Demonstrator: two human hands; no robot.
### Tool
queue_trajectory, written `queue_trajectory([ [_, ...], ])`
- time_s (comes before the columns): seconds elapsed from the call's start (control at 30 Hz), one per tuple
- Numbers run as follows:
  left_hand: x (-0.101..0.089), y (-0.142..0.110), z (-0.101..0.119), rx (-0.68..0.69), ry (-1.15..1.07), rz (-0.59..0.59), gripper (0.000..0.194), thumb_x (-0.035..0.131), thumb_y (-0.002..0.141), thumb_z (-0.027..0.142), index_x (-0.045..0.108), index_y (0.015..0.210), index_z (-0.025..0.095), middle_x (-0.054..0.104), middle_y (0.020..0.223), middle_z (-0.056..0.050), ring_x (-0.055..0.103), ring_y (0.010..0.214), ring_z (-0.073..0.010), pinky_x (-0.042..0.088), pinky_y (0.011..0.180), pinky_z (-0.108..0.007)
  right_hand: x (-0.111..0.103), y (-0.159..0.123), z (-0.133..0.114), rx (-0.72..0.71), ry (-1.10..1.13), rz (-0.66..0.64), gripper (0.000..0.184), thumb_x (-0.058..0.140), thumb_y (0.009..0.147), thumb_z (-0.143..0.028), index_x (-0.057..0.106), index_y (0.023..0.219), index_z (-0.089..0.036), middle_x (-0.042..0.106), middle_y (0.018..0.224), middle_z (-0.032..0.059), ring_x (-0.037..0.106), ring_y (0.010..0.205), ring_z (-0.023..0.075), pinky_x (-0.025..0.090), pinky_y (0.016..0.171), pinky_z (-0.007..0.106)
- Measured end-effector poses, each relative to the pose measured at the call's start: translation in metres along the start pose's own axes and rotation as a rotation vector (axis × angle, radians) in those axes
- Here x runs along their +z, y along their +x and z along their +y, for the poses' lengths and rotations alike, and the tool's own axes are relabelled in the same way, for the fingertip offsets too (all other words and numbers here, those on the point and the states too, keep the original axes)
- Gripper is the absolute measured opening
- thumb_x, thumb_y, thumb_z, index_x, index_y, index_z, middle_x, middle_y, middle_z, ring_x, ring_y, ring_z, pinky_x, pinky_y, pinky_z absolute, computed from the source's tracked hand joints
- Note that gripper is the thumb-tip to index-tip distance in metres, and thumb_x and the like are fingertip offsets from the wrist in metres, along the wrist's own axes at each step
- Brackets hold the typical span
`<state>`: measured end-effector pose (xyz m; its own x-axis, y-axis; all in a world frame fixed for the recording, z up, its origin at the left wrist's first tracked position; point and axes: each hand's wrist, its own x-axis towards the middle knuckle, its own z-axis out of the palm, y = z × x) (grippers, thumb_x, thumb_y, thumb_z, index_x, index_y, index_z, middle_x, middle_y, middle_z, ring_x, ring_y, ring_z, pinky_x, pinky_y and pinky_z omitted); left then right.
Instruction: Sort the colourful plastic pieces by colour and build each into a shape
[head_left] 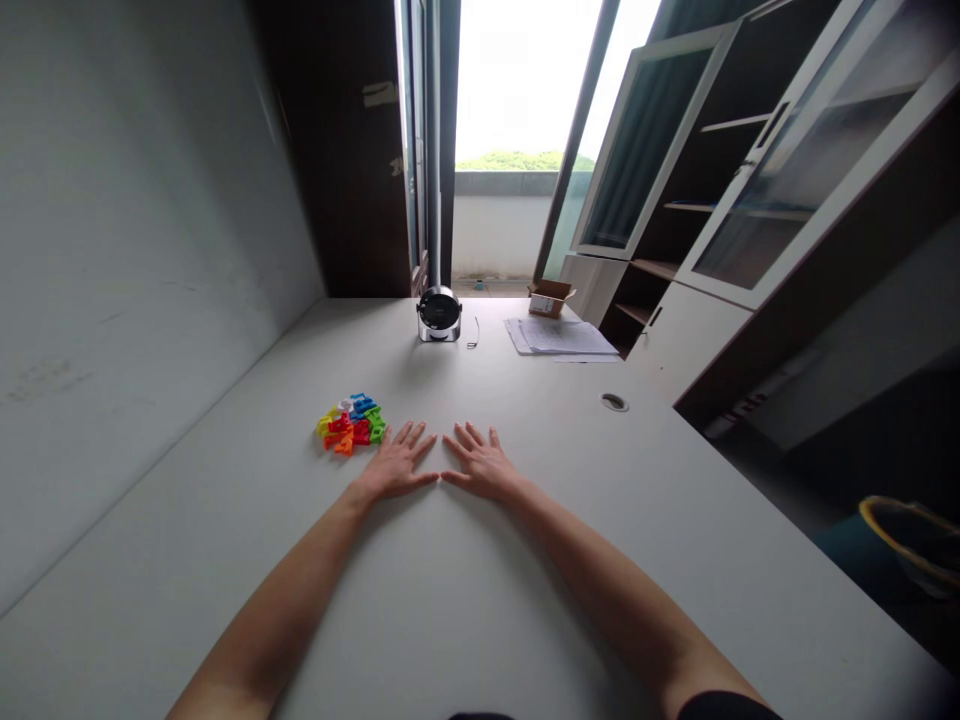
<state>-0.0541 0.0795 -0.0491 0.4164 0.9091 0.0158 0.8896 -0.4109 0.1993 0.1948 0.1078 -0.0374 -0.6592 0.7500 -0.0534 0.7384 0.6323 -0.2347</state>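
Note:
My left hand (pixel 400 463) lies flat on the white table (pixel 450 590), fingers spread and holding nothing. Just beyond its little-finger side is a small heap of coloured plastic pieces (pixel 351 424) in yellow, white, blue, green, red and orange. They look like small letter or number shapes, but I cannot make out each one. The left fingertips are at the green pieces' edge; whether they touch is hard to tell. My right hand (pixel 480 463) rests palm down beside the left, also spread and holding nothing. The two thumb tips almost meet.
A round black device on a silver stand (pixel 439 314) is at the table's far side, with a short thin cable (pixel 474 335) beside it. Papers (pixel 562 338) and an open cardboard box (pixel 550 298) sit far right. A cable hole (pixel 614 402) is near the right edge; a wall borders the left.

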Motion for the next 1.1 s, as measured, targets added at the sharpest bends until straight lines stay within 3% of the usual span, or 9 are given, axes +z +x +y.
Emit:
queue_trajectory([
  [0.9,-0.0048,-0.0062,0.0009,0.019,-0.004,-0.015,0.083,0.038,0.088,0.079,0.025,0.158,0.036,0.013,0.168,-0.003,0.010,0.154,-0.0326,0.001,0.123,-0.054,0.0034,0.0003,0.0000,0.003,-0.014,0.013,0.087,0.031,0.090,-0.081,0.022,0.160,-0.030,0.010,0.167,0.0089,0.005,0.153,0.0366,0.000,0.119,0.061],
  [1.03,-0.0056,-0.0071,0.0029,0.016,-0.004,0.013,0.082,0.042,0.087,0.077,0.031,0.156,0.035,0.019,0.166,-0.003,0.015,0.153,-0.0328,0.005,0.123,-0.055,0.0033,-0.0002,-0.0011,0.006,-0.017,0.029,0.085,0.032,0.090,-0.080,0.024,0.159,-0.030,0.012,0.167,0.0089,0.006,0.153,0.0361,0.002,0.119,0.061],
  [1.1,-0.0082,-0.0077,0.0041,0.022,-0.019,0.061,0.072,0.044,0.090,0.071,0.042,0.151,0.033,0.032,0.162,-0.004,0.026,0.150,-0.0312,0.015,0.123,-0.051,0.0033,-0.0008,-0.0014,0.006,-0.016,0.043,0.084,0.033,0.091,-0.080,0.027,0.158,-0.030,0.014,0.167,0.0090,0.008,0.153,0.0361,0.003,0.119,0.061],
])
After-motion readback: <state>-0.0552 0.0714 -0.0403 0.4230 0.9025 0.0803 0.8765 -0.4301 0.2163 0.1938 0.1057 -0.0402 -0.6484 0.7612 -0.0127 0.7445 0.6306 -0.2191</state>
